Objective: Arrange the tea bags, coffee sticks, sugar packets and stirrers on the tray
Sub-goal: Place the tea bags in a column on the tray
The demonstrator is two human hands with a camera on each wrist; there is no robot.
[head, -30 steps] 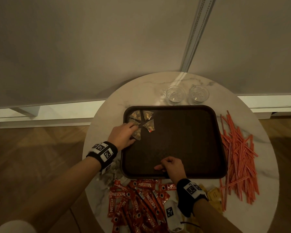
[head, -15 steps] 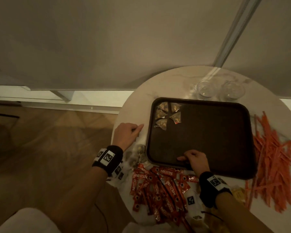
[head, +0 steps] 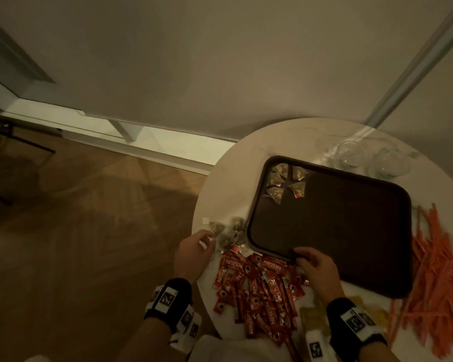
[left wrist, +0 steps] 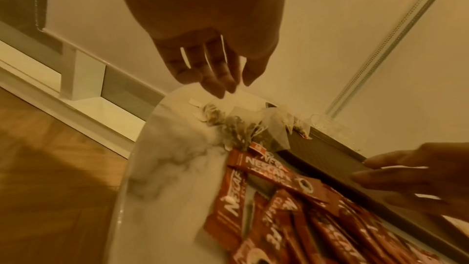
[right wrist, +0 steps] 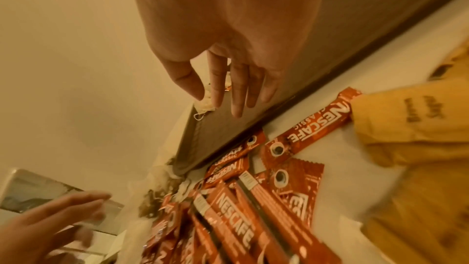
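Note:
The dark brown tray point(head: 338, 231) lies on the round marble table point(head: 225, 194), with several tea bags point(head: 285, 182) in its far left corner. More tea bags point(head: 229, 231) point(left wrist: 243, 125) lie loose beside the tray's left edge. My left hand point(head: 207, 239) point(left wrist: 228, 87) hovers just over them with its fingers extended and holds nothing. My right hand point(head: 301, 254) point(right wrist: 220, 101) rests straight fingers on the tray's near rim. Red coffee sticks point(head: 256, 291) point(right wrist: 241, 208) are heaped in front of the tray, with yellow sugar packets point(head: 314, 317) point(right wrist: 418, 148) to their right. Orange stirrers point(head: 434, 278) lie right of the tray.
Two clear glasses point(head: 351, 152) point(head: 387, 163) stand behind the tray near the wall. The table's left edge is close to the loose tea bags, with wooden floor point(head: 89, 218) below it.
My left hand has left the tea bags on the tray and come back to the loose pile at the table's left. The head view has swung left. My right hand has stayed on the rim.

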